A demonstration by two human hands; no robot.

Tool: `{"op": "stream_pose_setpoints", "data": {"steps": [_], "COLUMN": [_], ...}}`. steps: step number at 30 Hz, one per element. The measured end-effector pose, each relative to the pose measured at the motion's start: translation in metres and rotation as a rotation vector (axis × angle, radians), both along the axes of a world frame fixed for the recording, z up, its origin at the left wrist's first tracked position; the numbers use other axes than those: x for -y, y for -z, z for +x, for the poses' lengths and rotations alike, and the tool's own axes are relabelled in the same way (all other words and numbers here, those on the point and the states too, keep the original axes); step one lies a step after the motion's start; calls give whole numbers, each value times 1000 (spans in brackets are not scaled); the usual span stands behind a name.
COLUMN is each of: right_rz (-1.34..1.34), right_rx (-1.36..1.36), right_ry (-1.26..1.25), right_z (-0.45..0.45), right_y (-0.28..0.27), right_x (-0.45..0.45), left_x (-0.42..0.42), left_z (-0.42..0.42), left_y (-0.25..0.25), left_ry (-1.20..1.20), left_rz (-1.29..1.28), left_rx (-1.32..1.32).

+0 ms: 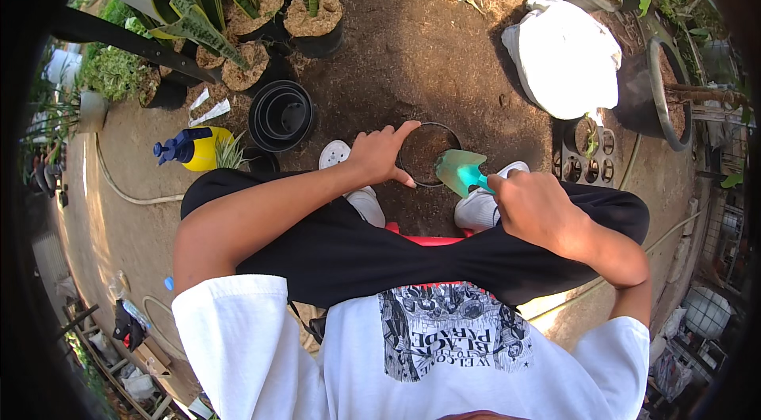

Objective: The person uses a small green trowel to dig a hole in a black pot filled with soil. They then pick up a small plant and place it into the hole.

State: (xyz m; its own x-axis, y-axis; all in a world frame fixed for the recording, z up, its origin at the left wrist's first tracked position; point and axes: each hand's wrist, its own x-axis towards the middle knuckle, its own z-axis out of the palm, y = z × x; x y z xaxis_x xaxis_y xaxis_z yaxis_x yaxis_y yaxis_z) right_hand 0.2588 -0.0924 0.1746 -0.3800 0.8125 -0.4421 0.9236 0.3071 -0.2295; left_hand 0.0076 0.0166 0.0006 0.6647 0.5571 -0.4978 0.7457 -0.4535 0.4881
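Observation:
Between my white shoes stands a round black plant pot [447, 131] with brown soil inside. My left hand [378, 155] holds its left side, thumb and forefinger spread along the rim. My right hand [535, 206] is closed around the handle of a teal hand trowel [461, 172]. The trowel's blade is tilted over the right part of the pot and hides some of the rim and soil. Traces of soil cling to the blade.
Nested black pots [257, 129] and a yellow pressure sprayer [205, 149] stand at left. Potted snake plants [315, 33] are behind them. A white sack [565, 57], a grey holed tray [605, 165] and a large black pot [639, 102] are at right. A hose [128, 198] crosses the ground.

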Motion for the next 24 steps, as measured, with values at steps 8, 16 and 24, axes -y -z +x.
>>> {"op": "stream_pose_setpoints", "data": {"steps": [8, 16, 24], "right_rz": [42, 179, 132], "right_rx": [-10, -14, -122], "right_ry": [-84, -209, -282], "right_z": [-5, 2, -6], "right_y": [-5, 0, 18], "right_x": [-24, -39, -37], "left_x": [-1, -2, -1], "left_z": [-1, -2, -1], "left_y": [0, 1, 0], "left_ry": [-6, -6, -11], "left_rz": [7, -3, 2], "left_rx": [19, 23, 28]}}
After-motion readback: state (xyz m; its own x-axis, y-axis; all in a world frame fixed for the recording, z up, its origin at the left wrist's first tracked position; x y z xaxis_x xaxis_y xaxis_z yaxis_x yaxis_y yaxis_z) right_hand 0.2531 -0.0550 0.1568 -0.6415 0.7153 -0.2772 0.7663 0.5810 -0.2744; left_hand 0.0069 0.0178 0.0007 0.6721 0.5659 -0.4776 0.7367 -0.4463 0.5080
